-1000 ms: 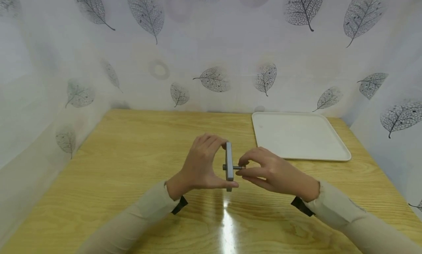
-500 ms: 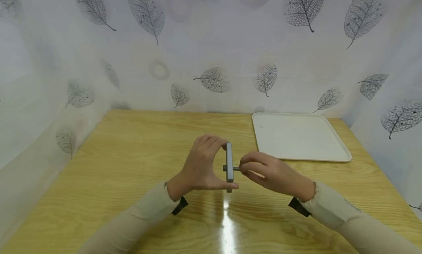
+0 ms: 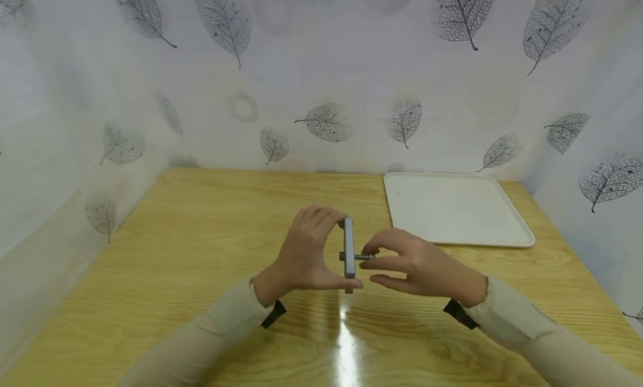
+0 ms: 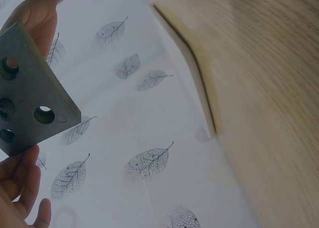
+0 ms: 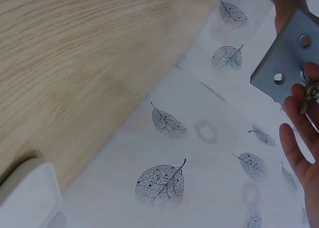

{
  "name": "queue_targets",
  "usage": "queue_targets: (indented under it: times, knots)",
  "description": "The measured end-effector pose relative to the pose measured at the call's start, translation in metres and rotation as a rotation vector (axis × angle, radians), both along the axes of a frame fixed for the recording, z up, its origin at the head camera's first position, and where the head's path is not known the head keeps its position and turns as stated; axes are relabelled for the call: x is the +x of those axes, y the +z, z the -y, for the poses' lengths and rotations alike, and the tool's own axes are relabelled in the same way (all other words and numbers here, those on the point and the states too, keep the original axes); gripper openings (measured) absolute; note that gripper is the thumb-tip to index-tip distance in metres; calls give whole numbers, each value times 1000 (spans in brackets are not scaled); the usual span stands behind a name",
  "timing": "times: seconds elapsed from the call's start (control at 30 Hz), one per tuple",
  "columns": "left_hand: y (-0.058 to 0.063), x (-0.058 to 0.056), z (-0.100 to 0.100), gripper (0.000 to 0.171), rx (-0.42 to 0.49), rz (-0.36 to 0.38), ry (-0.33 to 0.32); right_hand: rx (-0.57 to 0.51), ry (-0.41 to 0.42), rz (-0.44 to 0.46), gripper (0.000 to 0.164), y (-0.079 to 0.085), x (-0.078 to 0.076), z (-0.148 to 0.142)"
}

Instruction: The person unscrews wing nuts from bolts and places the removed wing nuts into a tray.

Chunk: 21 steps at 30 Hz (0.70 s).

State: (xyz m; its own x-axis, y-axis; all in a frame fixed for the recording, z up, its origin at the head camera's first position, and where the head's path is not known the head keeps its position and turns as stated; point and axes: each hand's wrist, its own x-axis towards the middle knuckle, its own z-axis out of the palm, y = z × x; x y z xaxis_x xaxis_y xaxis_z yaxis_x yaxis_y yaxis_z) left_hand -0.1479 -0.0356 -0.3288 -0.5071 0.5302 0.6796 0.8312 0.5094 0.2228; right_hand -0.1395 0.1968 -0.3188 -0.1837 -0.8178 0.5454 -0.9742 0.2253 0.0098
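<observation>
My left hand (image 3: 306,253) grips a grey metal plate (image 3: 349,247) by its opposite edges, holding it on edge above the table. The left wrist view shows several round holes through this plate. A bolt (image 3: 360,257) passes through it, its head (image 4: 6,110) on the left-hand side and its shank pointing right. On the shank's far end is a brass-coloured wing nut (image 5: 311,92), clearest in the right wrist view. My right hand (image 3: 417,261) pinches the wing nut between thumb and fingers, with its other fingers spread loosely.
An off-white tray (image 3: 457,208) lies at the back right of the wooden table (image 3: 226,219). Behind and at both sides hangs a pale curtain (image 3: 341,74) with a leaf print.
My right fingers closed in over the bolt's end half a second ago, then spread and drew slightly right again. The plate and left hand stay in place.
</observation>
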Motion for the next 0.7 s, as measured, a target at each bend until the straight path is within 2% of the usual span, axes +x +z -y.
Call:
queue_targets:
  times: [0.1, 0.37, 0.53, 0.7]
  knots:
    - [0, 0, 0, 89, -3, 5, 5, 10, -1, -63, 28, 2, 2, 1]
    - [0, 1, 0, 90, -2, 10, 0, 30, 6, -333, 25, 1, 2, 4]
    - [0, 0, 1, 89, 2, 9, -6, 70, 10, -343, 29, -1, 2, 1]
    - [0, 1, 1, 89, 11, 7, -14, 49, 35, -320, 28, -1, 1, 1]
